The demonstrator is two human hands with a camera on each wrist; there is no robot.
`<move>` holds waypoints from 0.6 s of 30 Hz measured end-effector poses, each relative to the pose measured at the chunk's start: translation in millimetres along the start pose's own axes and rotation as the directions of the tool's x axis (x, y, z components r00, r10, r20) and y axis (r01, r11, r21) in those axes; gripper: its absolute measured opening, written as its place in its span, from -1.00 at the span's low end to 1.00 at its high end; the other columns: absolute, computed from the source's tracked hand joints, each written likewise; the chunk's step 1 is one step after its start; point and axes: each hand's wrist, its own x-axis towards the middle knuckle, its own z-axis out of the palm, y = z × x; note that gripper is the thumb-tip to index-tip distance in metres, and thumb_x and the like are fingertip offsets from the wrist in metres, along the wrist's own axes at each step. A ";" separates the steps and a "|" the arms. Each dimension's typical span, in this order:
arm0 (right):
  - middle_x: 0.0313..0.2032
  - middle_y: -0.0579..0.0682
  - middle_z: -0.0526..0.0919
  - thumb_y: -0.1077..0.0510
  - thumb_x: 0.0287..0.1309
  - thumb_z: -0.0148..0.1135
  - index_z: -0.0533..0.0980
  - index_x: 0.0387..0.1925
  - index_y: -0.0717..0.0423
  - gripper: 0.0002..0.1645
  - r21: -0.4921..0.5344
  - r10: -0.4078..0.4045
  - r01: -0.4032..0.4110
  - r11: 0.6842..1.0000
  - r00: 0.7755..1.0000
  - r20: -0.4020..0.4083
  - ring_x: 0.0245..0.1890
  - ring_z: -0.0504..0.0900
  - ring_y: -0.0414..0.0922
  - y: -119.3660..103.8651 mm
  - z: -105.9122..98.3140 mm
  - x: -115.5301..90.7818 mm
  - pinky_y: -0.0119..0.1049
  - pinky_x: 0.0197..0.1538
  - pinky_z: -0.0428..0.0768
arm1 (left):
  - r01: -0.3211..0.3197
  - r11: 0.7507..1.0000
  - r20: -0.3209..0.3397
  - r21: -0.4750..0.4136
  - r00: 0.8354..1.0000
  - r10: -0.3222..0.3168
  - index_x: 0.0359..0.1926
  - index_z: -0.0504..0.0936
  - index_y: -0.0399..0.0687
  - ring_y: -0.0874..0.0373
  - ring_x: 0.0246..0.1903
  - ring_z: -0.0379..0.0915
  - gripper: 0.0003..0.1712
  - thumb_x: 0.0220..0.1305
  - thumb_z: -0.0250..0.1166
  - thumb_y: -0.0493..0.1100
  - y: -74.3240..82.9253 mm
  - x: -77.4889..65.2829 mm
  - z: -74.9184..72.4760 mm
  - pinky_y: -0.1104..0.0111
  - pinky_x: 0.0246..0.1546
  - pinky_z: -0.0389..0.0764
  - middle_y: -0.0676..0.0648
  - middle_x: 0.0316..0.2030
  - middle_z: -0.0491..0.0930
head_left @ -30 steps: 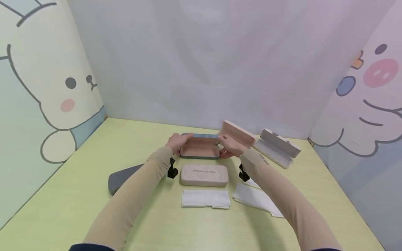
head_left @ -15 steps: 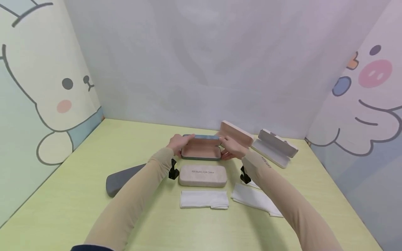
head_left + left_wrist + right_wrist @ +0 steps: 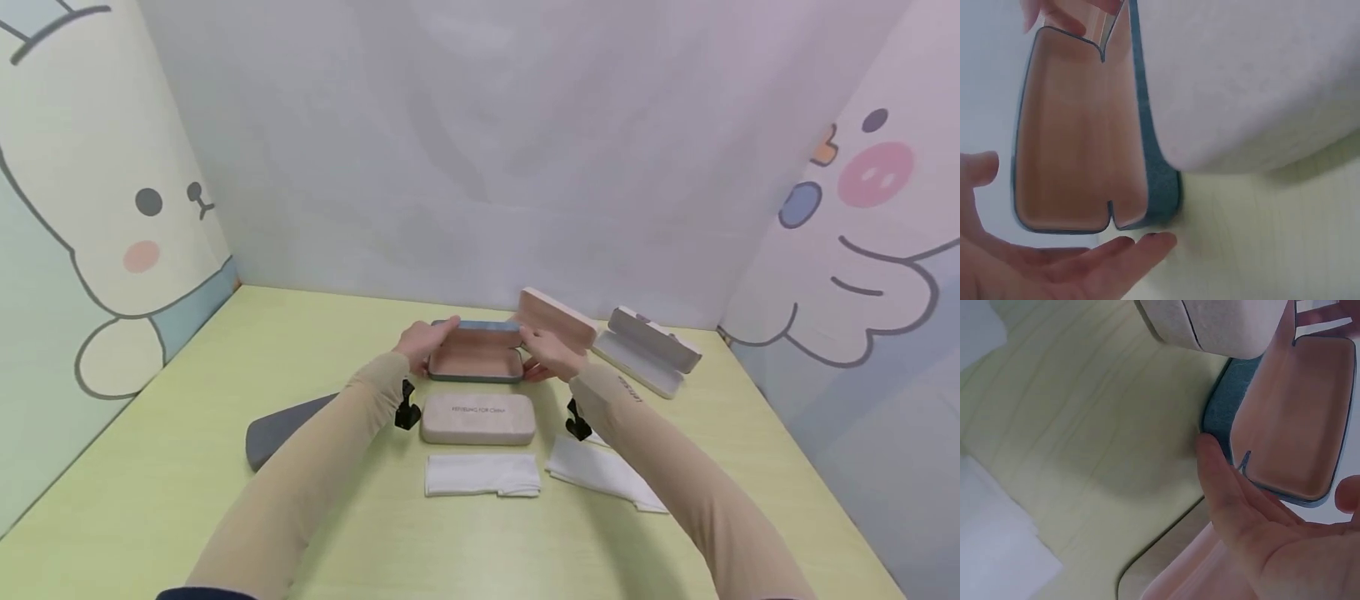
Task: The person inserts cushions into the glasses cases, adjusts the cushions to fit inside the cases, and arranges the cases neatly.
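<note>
An open glasses case (image 3: 476,363), blue-green outside and pinkish-tan inside, stands on the table with its lid raised at the back. My left hand (image 3: 422,342) holds its left end, the thumb up by the lid and the fingers along the side. At the opposite end my right hand (image 3: 553,352) does likewise. In the left wrist view the left fingertips (image 3: 1163,245) lie by the base's corner. The right fingers (image 3: 1211,453) touch the base's end in the right wrist view. A closed beige glasses case (image 3: 477,419) with lettering lies just in front.
Behind my right hand stands an open pink glasses case (image 3: 557,315), and right of it an open white one (image 3: 651,343). A dark grey case (image 3: 281,429) is partly hidden by my left arm. White folded cloths (image 3: 482,476) lie at the front.
Both hands and the blue-green case have shifted slightly right relative to the other things, nearer the pink case. The head view has turned a little. The lid stays up.
</note>
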 end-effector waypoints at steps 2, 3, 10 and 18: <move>0.05 0.48 0.46 -0.19 0.48 -0.40 -0.08 0.46 0.28 -0.21 -0.043 -0.005 0.004 0.999 1.000 -0.026 -0.06 0.63 0.25 -1.9 -2.1 -2.4 -0.04 0.00 0.64 | -0.024 0.999 -0.015 0.025 1.000 0.024 0.34 0.29 -0.25 0.02 -0.40 0.40 -0.09 0.31 -0.10 0.41 0.4 -4.0 -4.8 0.02 -0.11 0.62 -0.26 0.14 0.47; 0.01 0.46 0.47 -0.19 0.48 -0.40 -0.03 0.44 0.30 -0.22 -0.071 -0.013 0.010 0.997 0.999 -0.042 -0.10 0.64 0.23 -2.9 -3.9 -4.2 -0.04 -0.01 0.64 | -0.044 0.998 -0.028 0.042 0.999 0.045 0.32 0.31 -0.26 0.06 -0.41 0.35 -0.09 0.32 -0.12 0.41 0.5 -6.0 -7.8 0.04 -0.13 0.63 -0.25 0.12 0.49; -0.47 0.04 0.44 -0.18 0.48 -0.35 0.21 0.25 0.32 -0.31 -0.242 -0.068 0.050 0.969 0.996 -0.065 -0.52 0.48 -0.12 -10.0 -19.8 -22.2 -0.30 -0.40 0.48 | -0.133 0.973 -0.098 0.189 0.983 0.153 0.41 0.11 -0.35 -0.25 0.18 0.39 0.01 0.33 -0.18 0.43 -0.5 -23.4 -30.3 0.00 0.12 0.49 -0.35 0.36 0.22; 0.05 0.24 0.57 -0.22 0.44 -0.24 0.24 0.36 0.23 -0.27 -0.391 -0.148 0.119 0.913 0.988 -0.046 0.01 0.59 0.10 -11.7 -19.2 -55.1 0.00 0.08 0.53 | -0.260 0.904 -0.095 0.338 0.947 0.308 0.36 0.22 -0.32 -0.17 0.18 0.43 -0.04 0.31 -0.07 0.41 -2.6 -61.6 -28.8 0.02 0.12 0.48 -0.34 0.23 0.43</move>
